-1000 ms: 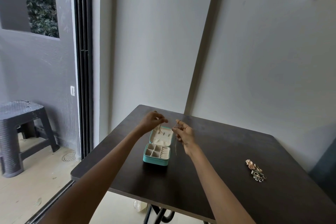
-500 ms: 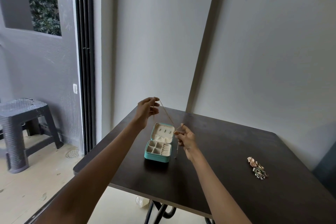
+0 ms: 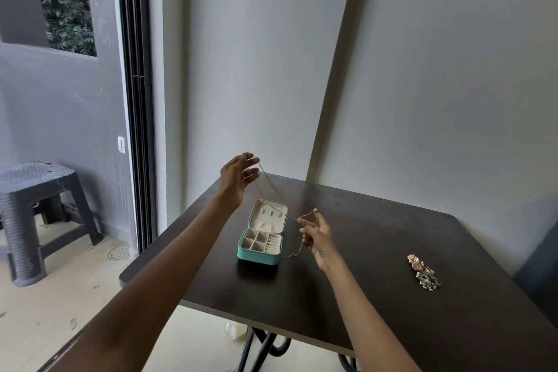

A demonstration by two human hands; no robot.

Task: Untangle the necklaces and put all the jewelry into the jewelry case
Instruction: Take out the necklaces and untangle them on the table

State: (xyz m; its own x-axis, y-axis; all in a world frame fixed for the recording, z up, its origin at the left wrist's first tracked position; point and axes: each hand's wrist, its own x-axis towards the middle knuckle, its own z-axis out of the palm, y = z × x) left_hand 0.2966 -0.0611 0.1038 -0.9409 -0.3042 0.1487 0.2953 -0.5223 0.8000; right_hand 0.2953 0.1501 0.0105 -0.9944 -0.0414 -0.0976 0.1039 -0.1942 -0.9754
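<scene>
From the head camera, take the teal jewelry case [image 3: 260, 247] as your marker: it sits open on the dark table [image 3: 377, 296], lid tilted back, its cream compartments showing.

Your left hand [image 3: 238, 174] is raised above and to the left of the case, arm stretched forward, wrist bent, fingers loosely curled with the thumb and fingertips pinching one end of a thin gold necklace chain [image 3: 273, 187]. The chain runs taut, slanting down across the air over the case's lid to your right hand [image 3: 317, 237].

Your right hand hovers just right of the case, lower than the left, forearm reaching in from the lower right. Its fingers pinch the chain near the top, index finger extended; a short tail of chain with a small pendant [image 3: 292, 254] dangles below the hand, ending near the table just right of the case.

Well to the right of the case, a small heap of jewelry [image 3: 424, 273] lies on the table.
</scene>
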